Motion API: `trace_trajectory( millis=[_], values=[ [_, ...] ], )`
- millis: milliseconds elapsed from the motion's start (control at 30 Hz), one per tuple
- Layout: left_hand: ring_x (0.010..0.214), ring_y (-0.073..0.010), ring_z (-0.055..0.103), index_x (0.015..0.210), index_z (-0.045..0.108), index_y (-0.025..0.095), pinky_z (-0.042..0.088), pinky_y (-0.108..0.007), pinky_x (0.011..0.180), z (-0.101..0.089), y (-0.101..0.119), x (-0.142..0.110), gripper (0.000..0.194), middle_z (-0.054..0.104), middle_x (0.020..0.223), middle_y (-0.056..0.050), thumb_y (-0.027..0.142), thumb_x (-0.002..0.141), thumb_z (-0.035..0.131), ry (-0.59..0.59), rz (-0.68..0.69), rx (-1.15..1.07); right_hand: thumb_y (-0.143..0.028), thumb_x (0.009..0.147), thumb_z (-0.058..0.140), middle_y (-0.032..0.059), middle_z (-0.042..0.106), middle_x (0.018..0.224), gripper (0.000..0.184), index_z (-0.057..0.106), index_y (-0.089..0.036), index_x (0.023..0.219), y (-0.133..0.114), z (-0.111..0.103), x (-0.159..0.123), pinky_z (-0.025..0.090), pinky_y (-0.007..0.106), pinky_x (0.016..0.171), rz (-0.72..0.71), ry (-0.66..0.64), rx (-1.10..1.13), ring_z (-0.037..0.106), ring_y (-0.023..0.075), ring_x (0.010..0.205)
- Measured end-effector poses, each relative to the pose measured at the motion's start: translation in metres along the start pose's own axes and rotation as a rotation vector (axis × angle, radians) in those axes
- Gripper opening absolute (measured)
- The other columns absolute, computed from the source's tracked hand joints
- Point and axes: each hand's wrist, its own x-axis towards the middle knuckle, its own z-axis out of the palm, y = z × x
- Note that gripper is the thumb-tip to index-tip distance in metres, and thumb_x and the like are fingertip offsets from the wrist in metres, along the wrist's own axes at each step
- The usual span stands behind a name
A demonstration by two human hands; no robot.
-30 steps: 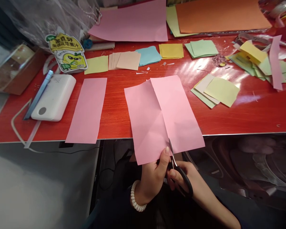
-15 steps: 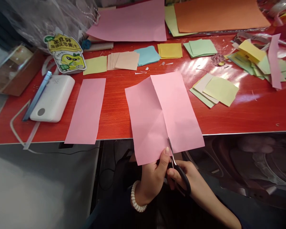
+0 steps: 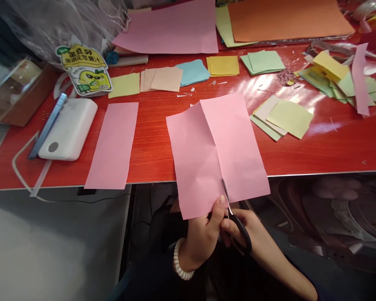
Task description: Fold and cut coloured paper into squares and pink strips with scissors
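Note:
A pink sheet of paper (image 3: 196,159), creased and partly cut along its middle, is held at the table's front edge. My left hand (image 3: 205,236) pinches its near edge, thumb on top and the other fingers hidden underneath. In my right hand (image 3: 242,225) is a pair of scissors (image 3: 245,237) with black handles. One dark blade lies over the paper along the centre line, just right of my left thumb; the lower blade is mostly hidden beneath. To the left, a separate pink paper strip (image 3: 113,144) lies flat on the red table (image 3: 153,138).
A white power bank (image 3: 70,129) with a blue bar-shaped thing (image 3: 48,125) sits at left. Small paper stacks, such as the blue one (image 3: 194,73), line the back. Loose squares (image 3: 290,118) and paper scraps (image 3: 332,69) lie right. Larger orange sheets (image 3: 288,21) are behind.
The held sheet has shifted slightly right against the table. The scissors' handles have drawn a little closer together, then stayed much the same; both hands keep their grip.

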Motion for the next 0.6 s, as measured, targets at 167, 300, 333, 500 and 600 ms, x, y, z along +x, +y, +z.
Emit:
trace_trajectory(
  millis=[167,300,333,500,600],
  values=[
    [0.042,-0.0100,0.050,0.062,0.051,0.019,0.043,-0.023,0.042,0.0003,-0.0015,-0.0012,0.039,0.051,0.048,0.002,0.044,0.091,0.044,0.003,0.000,0.002,-0.065,0.075,0.056,-0.0008,0.049,0.048,0.053,0.051,-0.015,0.055,0.0006,-0.0004,0.0003,0.027,0.021,0.041,-0.023,-0.019,0.020,0.039,0.0079,0.042],
    [0.042,-0.0105,0.050,0.062,0.051,0.019,0.042,-0.023,0.041,0.0009,-0.0009,-0.0021,0.040,0.051,0.048,0.002,0.045,0.091,0.043,-0.017,0.002,-0.012,-0.064,0.075,0.057,-0.0010,0.050,0.050,0.052,0.052,-0.015,0.058,0.0013,-0.0022,0.0002,0.027,0.021,0.041,-0.017,-0.026,0.055,0.038,0.0073,0.042],
    [0.042,-0.0103,0.050,0.062,0.051,0.019,0.041,-0.023,0.040,0.0010,-0.0010,-0.0023,0.040,0.051,0.048,0.002,0.045,0.091,0.043,-0.028,-0.003,-0.022,-0.064,0.075,0.057,-0.0010,0.050,0.050,0.052,0.052,-0.015,0.059,0.0014,-0.0025,0.0002,0.027,0.021,0.041,-0.017,-0.026,0.058,0.038,0.0072,0.042],
    [0.040,-0.0089,0.049,0.063,0.050,0.019,0.037,-0.022,0.038,0.0008,-0.0039,-0.0033,0.040,0.050,0.050,0.002,0.044,0.092,0.042,-0.057,-0.026,-0.050,-0.066,0.075,0.056,-0.0009,0.050,0.049,0.054,0.051,-0.015,0.058,0.0015,-0.0027,0.0000,0.027,0.021,0.040,-0.040,-0.021,0.045,0.039,0.0074,0.041],
    [0.041,-0.0084,0.048,0.062,0.049,0.018,0.036,-0.022,0.038,0.0012,-0.0060,-0.0037,0.041,0.049,0.051,0.002,0.044,0.093,0.041,-0.069,-0.026,-0.049,-0.069,0.073,0.055,-0.0011,0.048,0.048,0.056,0.050,-0.016,0.057,0.0023,-0.0024,0.0002,0.026,0.021,0.038,-0.039,-0.013,0.045,0.039,0.0075,0.040]
  ],
)
